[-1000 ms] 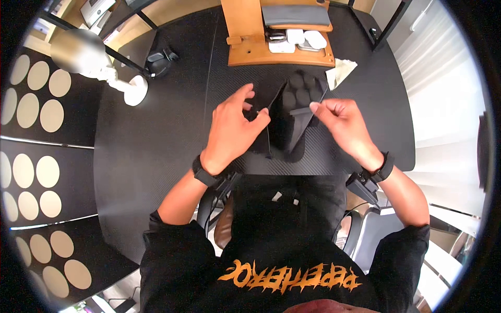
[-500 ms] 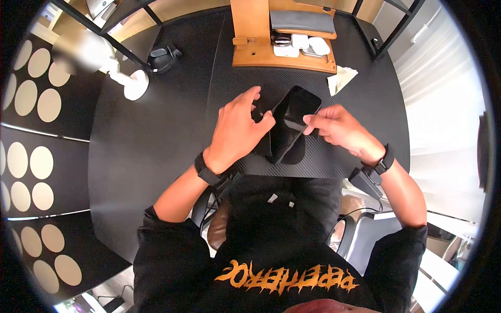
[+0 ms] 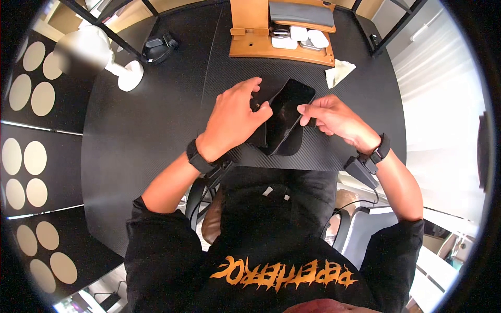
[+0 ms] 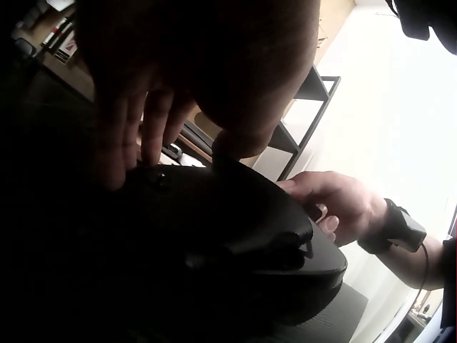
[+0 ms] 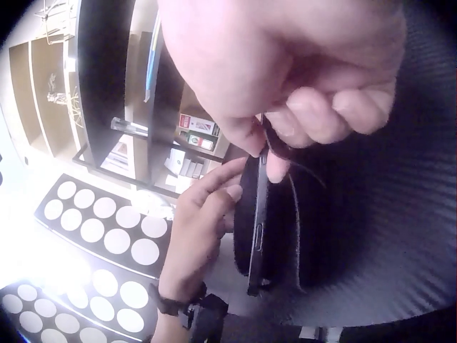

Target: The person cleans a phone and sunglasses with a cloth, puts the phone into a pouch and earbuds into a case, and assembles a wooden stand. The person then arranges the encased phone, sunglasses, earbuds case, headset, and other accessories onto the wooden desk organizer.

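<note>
A glossy black flat object (image 3: pixel 289 107) lies tilted over a soft black case (image 3: pixel 292 146) on the dark table. My right hand (image 3: pixel 342 120) pinches at the object's right edge; in the right wrist view the fingers (image 5: pixel 307 118) grip a thin black strip beside its slotted edge (image 5: pixel 260 214). At the opposite side, my left hand (image 3: pixel 232 117) has its thumb touching the left edge, with the other fingers extended. Seen by the left wrist camera, those fingers (image 4: pixel 153 128) reach down to the black case (image 4: pixel 214 207). Their exact contact is too dark to tell.
A wooden stand (image 3: pixel 250 44) with a grey case (image 3: pixel 302 14) and white items (image 3: pixel 284 41) is at the back. Beside it lies a pale cloth (image 3: pixel 340 73). A white lamp (image 3: pixel 130 75) and a dark strap-like item (image 3: pixel 160 48) are at the left.
The glossy object has tilted, and the round shapes visible on its surface one second ago are gone. My right hand has shifted slightly left with its edge; my left hand stays beside it.
</note>
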### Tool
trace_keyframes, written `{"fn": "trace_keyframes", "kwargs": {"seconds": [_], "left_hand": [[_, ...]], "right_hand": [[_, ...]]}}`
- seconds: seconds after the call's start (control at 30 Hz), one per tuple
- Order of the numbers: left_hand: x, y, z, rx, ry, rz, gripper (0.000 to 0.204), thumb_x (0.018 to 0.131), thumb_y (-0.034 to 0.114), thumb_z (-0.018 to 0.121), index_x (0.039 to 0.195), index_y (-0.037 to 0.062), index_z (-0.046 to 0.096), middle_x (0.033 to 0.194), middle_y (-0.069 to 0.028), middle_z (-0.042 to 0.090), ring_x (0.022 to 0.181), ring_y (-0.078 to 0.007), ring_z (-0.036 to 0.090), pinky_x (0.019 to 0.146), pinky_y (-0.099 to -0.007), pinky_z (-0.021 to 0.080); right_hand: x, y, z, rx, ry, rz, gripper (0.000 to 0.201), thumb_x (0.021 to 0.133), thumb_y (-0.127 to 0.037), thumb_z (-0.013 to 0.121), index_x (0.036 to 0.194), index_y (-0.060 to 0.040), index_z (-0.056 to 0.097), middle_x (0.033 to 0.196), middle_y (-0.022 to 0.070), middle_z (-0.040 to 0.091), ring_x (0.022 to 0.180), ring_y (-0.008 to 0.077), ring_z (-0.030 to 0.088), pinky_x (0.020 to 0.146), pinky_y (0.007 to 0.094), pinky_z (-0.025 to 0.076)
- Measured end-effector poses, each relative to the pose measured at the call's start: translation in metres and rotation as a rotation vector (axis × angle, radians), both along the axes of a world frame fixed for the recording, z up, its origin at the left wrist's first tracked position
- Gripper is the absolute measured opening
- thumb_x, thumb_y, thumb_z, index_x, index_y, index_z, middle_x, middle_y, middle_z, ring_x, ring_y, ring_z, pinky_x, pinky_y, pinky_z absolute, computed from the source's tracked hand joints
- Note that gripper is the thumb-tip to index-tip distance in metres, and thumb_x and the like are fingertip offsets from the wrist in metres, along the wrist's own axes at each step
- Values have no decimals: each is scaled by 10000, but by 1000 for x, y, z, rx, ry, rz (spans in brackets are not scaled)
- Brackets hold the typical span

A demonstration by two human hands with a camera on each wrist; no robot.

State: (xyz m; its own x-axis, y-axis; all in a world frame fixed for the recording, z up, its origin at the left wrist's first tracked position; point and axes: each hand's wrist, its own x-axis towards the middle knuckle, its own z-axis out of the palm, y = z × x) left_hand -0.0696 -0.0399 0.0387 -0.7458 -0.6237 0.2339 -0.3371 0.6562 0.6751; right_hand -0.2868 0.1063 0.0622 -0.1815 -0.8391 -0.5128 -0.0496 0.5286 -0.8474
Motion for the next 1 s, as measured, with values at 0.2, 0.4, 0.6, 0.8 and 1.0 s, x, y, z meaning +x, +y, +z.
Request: {"fn": "trace_keyframes", "kwargs": {"seconds": [0.2,0.4,0.6,0.8,1.0], "left_hand": [[-1,3,0,18,64,-7,513,854,203,794,1288,-37,662,1105,-217,737,797,-358,719,820,-455,575],[-7,7,-1,-78,10,-2,515,843,160,828,1299,-4,653,1097,-187,738,973,-324,741,868,-424,589],[16,-17,49,156,107,-151,425,851,200,898,773,71,501,756,31,461,664,-109,452,586,-287,376],[159,-27,179,1105,1175,-1357,228,898,63,721,675,46,768,620,-104,722,432,-159,621,429,-292,522],[146,-35,162,1176,1184,-1409,210,912,84,711,713,42,763,658,-109,725,466,-166,632,453,-300,530]], "right_hand": [[3,2,-12,-83,119,-28,432,1015,-412,742,746,-74,741,586,-79,522,527,23,403,459,253,266],[1,-10,-26,-121,151,-17,490,1019,-457,728,706,-81,726,566,-68,506,525,46,391,501,287,289],[2,-10,-31,-186,203,-52,519,998,-516,735,716,-80,735,555,-50,503,537,60,418,519,296,321],[4,6,-32,-341,283,-49,557,994,-572,713,733,-82,760,569,-22,546,553,94,495,559,318,396],[6,8,-31,-280,261,-25,581,993,-603,690,732,-90,767,565,-3,551,554,112,509,570,322,405]]}}
